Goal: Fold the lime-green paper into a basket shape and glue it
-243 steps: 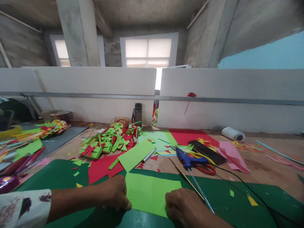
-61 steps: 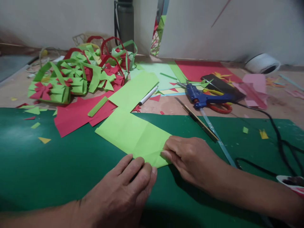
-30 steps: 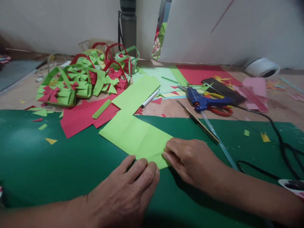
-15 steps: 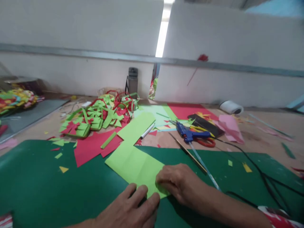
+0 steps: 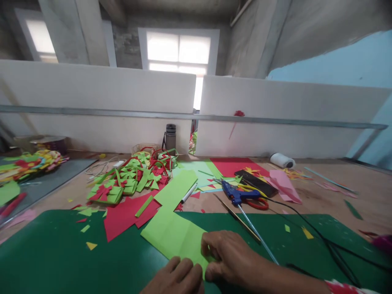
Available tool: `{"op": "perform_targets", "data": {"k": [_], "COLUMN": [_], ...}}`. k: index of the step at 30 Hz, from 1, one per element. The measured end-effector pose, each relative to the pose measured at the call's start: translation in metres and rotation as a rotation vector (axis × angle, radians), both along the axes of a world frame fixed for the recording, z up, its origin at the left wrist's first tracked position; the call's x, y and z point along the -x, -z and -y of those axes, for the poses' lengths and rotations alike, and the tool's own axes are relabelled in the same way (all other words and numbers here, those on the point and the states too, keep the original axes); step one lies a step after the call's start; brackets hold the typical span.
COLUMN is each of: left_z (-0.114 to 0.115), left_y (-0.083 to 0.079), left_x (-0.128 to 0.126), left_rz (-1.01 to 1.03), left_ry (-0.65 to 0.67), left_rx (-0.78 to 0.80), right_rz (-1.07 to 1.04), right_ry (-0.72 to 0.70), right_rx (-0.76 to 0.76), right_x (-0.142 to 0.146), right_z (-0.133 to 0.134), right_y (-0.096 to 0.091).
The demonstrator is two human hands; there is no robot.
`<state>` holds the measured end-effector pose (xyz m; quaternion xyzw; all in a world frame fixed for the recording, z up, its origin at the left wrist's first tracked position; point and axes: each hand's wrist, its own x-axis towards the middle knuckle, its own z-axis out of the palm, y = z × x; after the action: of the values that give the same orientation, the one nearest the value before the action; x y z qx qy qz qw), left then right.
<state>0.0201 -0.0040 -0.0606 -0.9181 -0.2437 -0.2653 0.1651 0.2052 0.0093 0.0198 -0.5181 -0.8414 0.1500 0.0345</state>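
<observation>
A light green paper sheet [image 5: 171,237] with fold creases lies on the dark green cutting mat [image 5: 61,261]. My right hand [image 5: 229,255] rests on the sheet's near right corner, its fingers curled and pinching the paper edge. My left hand [image 5: 179,279] lies at the bottom of the view, fingers stretched flat and pressing on the sheet's near edge. Most of the left hand is cut off by the frame.
A blue glue gun [image 5: 237,196] with a black cord, red scissors [image 5: 257,203], a ruler [image 5: 239,218], a white pen [image 5: 188,192], red paper [image 5: 122,212] and a pile of green and red paper bows [image 5: 131,179] lie beyond. A grey bottle [image 5: 170,136] stands by the white partition.
The camera has tilted up from the table, so the partition and windows show again. Both hands stay on the green sheet's near corner; the sheet was turned at an angle since the earliest frame.
</observation>
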Motion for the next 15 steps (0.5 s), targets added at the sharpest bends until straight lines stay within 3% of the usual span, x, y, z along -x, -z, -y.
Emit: {"op": "perform_targets", "data": {"k": [9,15], "left_z": [-0.002,-0.002], "left_y": [0.007,0.004], "left_x": [0.000,-0.005], "left_rz": [0.040,0.147], "left_ry": [0.023,0.006], "left_rx": [0.033,-0.071], "right_rz": [0.077,0.037], "right_ry": [0.089,0.077], "right_rx": [0.012,-0.064], "right_x": [0.004,0.005], "right_z": [-0.001,0.006], "right_y": [0.000,0.006]}}
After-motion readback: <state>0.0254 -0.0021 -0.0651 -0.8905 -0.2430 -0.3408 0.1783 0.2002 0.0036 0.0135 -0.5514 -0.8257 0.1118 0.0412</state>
